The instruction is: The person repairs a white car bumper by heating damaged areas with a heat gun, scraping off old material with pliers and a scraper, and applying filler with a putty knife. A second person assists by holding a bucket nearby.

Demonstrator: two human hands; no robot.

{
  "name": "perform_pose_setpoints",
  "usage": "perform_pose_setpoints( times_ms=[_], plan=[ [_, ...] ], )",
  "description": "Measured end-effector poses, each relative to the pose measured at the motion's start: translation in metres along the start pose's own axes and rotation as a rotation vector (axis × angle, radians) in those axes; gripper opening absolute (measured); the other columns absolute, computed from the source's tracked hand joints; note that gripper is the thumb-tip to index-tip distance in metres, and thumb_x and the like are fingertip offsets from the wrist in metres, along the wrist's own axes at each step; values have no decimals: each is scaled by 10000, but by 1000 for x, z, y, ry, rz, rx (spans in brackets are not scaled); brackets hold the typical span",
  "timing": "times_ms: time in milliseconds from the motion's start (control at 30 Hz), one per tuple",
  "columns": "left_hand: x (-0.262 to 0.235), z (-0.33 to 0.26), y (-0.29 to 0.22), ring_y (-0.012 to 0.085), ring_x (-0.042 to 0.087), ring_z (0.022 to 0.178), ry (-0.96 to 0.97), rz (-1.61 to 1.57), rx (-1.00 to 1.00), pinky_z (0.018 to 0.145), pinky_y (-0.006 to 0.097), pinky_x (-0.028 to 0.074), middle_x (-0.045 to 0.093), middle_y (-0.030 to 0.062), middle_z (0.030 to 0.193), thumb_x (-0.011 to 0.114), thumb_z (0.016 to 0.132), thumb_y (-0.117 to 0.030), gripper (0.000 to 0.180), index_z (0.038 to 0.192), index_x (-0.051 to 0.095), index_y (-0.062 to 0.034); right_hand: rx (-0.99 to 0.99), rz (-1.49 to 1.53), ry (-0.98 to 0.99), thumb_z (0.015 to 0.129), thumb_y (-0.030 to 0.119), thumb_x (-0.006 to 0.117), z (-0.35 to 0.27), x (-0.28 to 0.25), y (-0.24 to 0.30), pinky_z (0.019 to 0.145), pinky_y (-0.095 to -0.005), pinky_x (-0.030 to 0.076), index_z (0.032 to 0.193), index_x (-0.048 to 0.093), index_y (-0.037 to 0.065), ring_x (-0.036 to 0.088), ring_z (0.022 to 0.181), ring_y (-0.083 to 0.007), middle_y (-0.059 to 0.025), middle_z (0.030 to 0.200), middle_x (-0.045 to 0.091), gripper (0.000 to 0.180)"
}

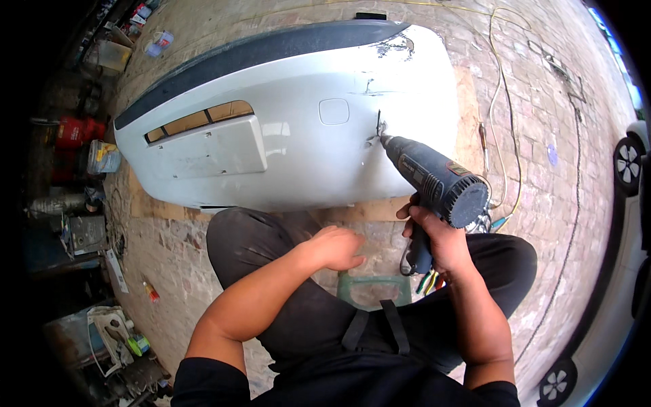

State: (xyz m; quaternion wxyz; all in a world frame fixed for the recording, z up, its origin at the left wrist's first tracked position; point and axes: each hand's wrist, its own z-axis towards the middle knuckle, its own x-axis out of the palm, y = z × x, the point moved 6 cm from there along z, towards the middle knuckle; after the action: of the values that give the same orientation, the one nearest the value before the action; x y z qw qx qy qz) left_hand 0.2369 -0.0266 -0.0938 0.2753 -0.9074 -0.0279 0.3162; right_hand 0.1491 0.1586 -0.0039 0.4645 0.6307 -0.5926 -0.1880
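Note:
My right hand (pixel 439 239) is wrapped round the handle of a dark heat gun (pixel 432 176). Its nozzle points at a dark crack (pixel 379 123) in a white car bumper (pixel 298 176), very close to the surface; whether it touches I cannot tell. The bumper lies in front of my knees, with a dark grey strip (pixel 271 49) along its far edge and more scuffs at the far right corner. My left hand (pixel 336 248) hangs over my left knee, empty, thumb apart from loosely bent fingers that are partly hidden.
Flattened cardboard (pixel 468 102) lies under the bumper on brick paving. Cords (pixel 505 81) and a screwdriver (pixel 483 139) lie to the right. Coloured-handled tools (pixel 430 281) and a green stool (pixel 369 290) are between my legs. Clutter lines the left; a car (pixel 614 285) stands right.

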Motion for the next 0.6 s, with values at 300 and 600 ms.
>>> perform_pose_setpoints(
  times_ms=[300,600],
  plan=[
    [3,3,2,431,675,1134,35,13,-7,980,545,516,725,229,1167,651,971,-439,537,1304,648,-18,-92,5,21,992,59,652,3,4,3,699,-322,540,1198,612,-16,672,771,-181,-135,1016,721,223],
    [2,4,4,399,651,1229,70,11,-51,1050,519,499,699,216,1305,647,973,-458,615,1416,620,-34,-185,-91,62,1017,65,636,4,8,7,709,-309,543,1171,629,-19,684,774,-160,-105,1007,732,175]
  ],
)
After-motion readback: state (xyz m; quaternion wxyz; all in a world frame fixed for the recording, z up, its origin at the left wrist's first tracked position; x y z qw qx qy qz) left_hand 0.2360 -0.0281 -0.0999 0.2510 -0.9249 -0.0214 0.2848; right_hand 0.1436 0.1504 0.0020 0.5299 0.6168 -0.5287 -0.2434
